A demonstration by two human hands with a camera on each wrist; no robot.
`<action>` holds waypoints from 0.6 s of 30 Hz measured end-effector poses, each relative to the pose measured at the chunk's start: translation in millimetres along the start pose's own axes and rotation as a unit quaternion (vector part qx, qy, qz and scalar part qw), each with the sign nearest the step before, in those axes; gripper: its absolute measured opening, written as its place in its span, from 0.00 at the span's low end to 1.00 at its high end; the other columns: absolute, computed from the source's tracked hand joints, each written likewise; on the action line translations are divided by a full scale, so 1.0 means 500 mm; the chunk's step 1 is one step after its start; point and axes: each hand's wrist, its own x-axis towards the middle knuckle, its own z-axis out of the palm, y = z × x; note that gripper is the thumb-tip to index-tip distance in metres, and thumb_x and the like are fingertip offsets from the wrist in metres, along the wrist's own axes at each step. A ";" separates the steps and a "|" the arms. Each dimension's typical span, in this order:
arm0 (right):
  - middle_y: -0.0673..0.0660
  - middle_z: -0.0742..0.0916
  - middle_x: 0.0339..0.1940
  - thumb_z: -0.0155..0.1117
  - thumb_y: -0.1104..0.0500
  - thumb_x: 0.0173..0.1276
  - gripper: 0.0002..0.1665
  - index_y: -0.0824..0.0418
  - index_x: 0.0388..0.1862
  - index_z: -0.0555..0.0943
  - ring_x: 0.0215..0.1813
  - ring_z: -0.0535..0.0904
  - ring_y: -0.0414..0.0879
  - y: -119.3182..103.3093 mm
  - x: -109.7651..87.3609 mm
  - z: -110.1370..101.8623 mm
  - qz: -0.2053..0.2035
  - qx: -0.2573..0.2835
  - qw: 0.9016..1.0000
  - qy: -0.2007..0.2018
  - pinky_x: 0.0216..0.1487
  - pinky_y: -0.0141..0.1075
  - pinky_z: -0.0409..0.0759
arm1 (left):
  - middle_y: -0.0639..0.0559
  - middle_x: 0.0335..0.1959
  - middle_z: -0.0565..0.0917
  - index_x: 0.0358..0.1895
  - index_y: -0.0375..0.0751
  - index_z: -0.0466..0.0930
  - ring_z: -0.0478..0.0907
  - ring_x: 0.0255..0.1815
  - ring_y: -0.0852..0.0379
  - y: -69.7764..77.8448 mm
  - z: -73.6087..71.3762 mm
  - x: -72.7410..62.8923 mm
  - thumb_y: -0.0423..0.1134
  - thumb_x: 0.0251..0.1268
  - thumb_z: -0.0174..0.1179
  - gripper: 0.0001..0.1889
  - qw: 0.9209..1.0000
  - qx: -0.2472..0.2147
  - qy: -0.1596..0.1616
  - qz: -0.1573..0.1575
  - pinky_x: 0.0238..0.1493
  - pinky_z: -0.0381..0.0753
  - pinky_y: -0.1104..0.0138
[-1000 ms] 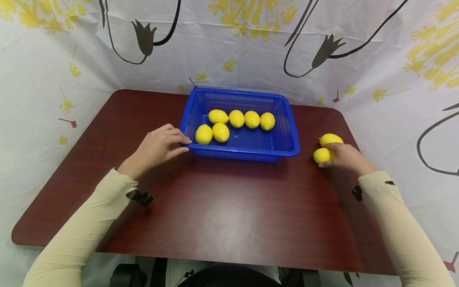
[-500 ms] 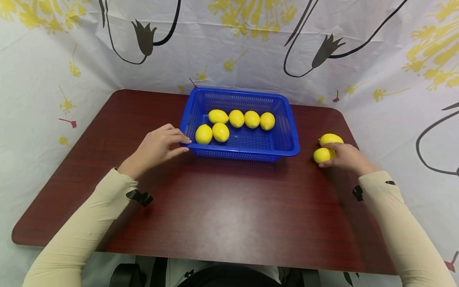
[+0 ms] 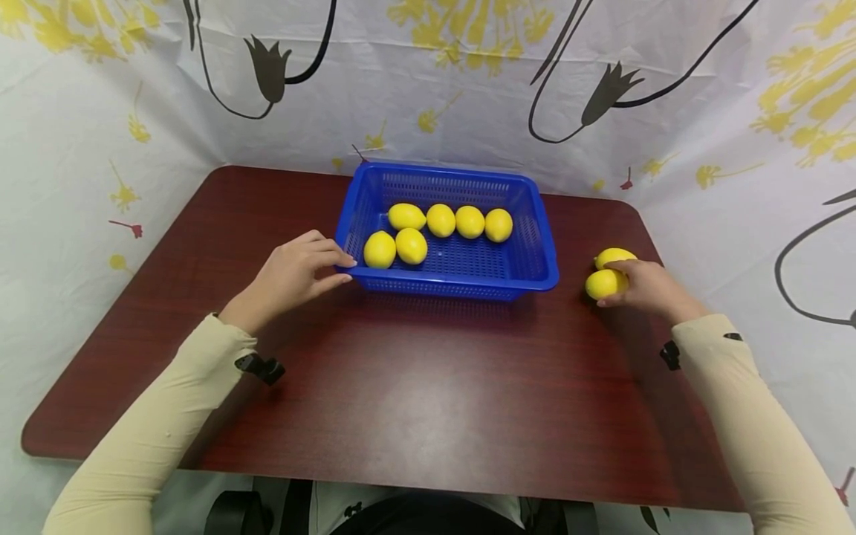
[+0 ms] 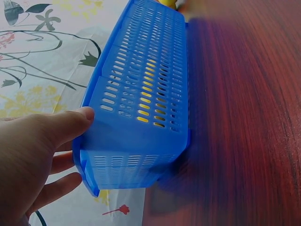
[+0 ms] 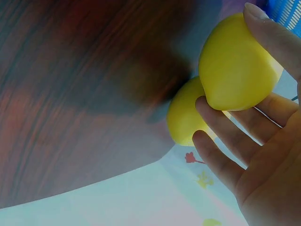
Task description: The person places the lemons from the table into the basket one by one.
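At the near left corner of a blue plastic basket (image 3: 455, 284), my left hand (image 3: 294, 275) pinches the rim. In the left wrist view its thumb (image 4: 70, 123) lies against the basket's outer wall (image 4: 141, 84), fingers on the other side. Far to the right, my right hand (image 3: 649, 288) grips a yellow lemon (image 3: 605, 284) between thumb and fingers. Just behind that lemon a second lemon (image 3: 614, 256) rests on the table, partly covered by the hand. The right wrist view shows the held lemon (image 5: 237, 66) overlapping the other lemon (image 5: 183, 113).
Several lemons (image 3: 441, 221) lie inside the basket, a back row and two at the front left. The dark red-brown wooden table (image 3: 428, 401) ends close beyond the right hand. A white patterned cloth (image 3: 441, 89) hangs behind the table and at its sides.
My right hand has moved slightly up with the nearer lemon, which now overlaps more of the lemon behind it. The left hand and basket stay put.
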 end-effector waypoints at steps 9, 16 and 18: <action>0.73 0.82 0.56 0.78 0.48 0.55 0.45 0.72 0.65 0.73 0.51 0.77 0.65 -0.009 0.001 -0.033 0.000 0.019 1.000 0.008 0.54 0.59 0.75 | 0.56 0.40 0.89 0.43 0.48 0.89 0.76 0.41 0.56 -0.001 0.002 -0.001 0.46 0.57 0.72 0.12 1.000 0.002 0.002 0.001 0.38 0.82 0.62; 0.72 0.82 0.57 0.77 0.47 0.56 0.42 0.69 0.63 0.75 0.54 0.76 0.64 -0.020 0.008 -0.066 -0.012 0.010 1.000 0.018 0.55 0.58 0.74 | 0.56 0.40 0.88 0.43 0.48 0.89 0.76 0.41 0.56 -0.003 0.004 -0.002 0.46 0.57 0.72 0.12 1.000 0.000 0.007 0.005 0.39 0.82 0.61; 0.70 0.82 0.56 0.77 0.47 0.56 0.41 0.68 0.62 0.75 0.52 0.76 0.62 -0.024 0.011 -0.076 -0.011 0.006 1.000 0.020 0.54 0.56 0.74 | 0.56 0.40 0.88 0.43 0.48 0.89 0.76 0.42 0.56 -0.003 0.004 -0.001 0.46 0.57 0.72 0.12 1.000 -0.001 0.007 0.006 0.39 0.82 0.61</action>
